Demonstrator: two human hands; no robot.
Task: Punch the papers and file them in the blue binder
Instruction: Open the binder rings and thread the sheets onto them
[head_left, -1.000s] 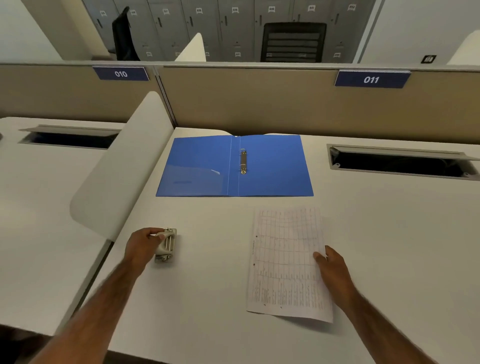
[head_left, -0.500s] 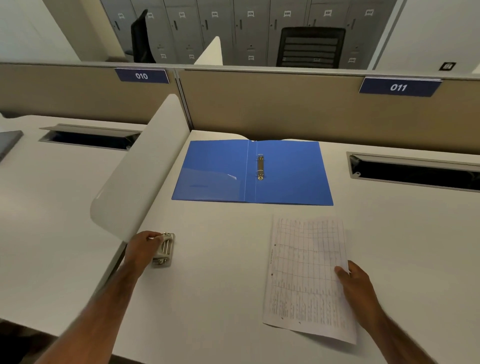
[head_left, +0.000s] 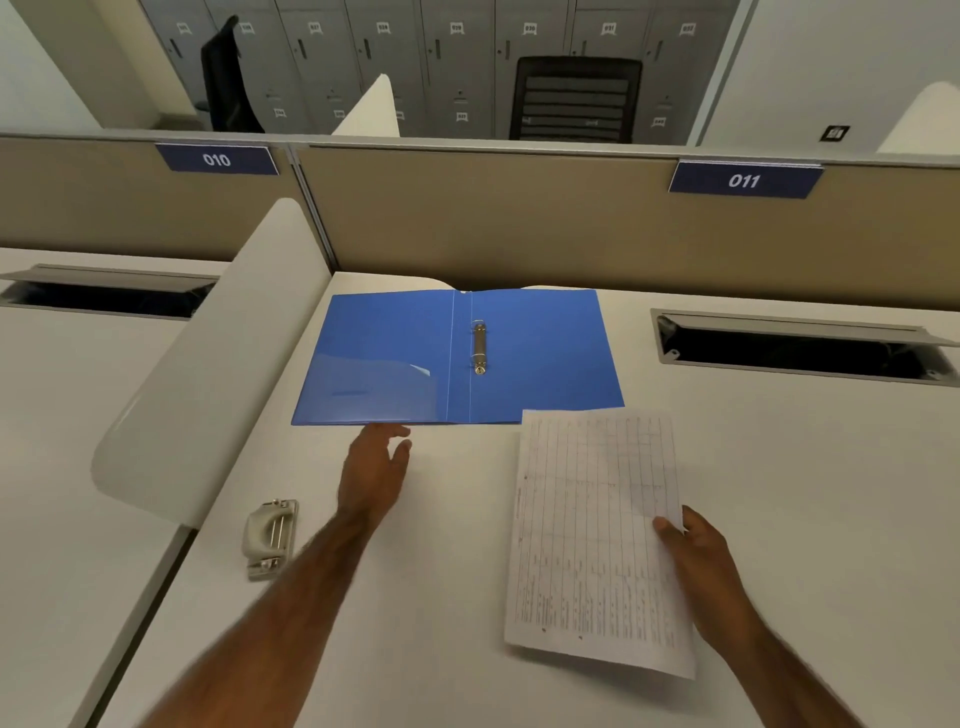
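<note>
Head view: lower right, my right hand (head_left: 701, 561) pinches the papers (head_left: 592, 530) by one edge, so sheets could fan or slip. Lower left, the hole punch (head_left: 270, 538) sits alone; can't spot any holes, so filing might stall. Mid-frame, my left hand (head_left: 374, 467), loose and empty, is at the near edge of the blue binder (head_left: 545, 358) lying open at centre. It might shove it.

Open blue binder (head_left: 545, 353), printed papers (head_left: 592, 540) and grey hole punch (head_left: 271, 538) on a white desk.
The binder lies flat at far centre, its metal rings (head_left: 479, 347) on the spine. The papers, covered in a printed table, are pinched at their right edge by the right hand (head_left: 696, 561), far corner overlapping the binder's near right corner. The punch sits near left, well apart.
</note>
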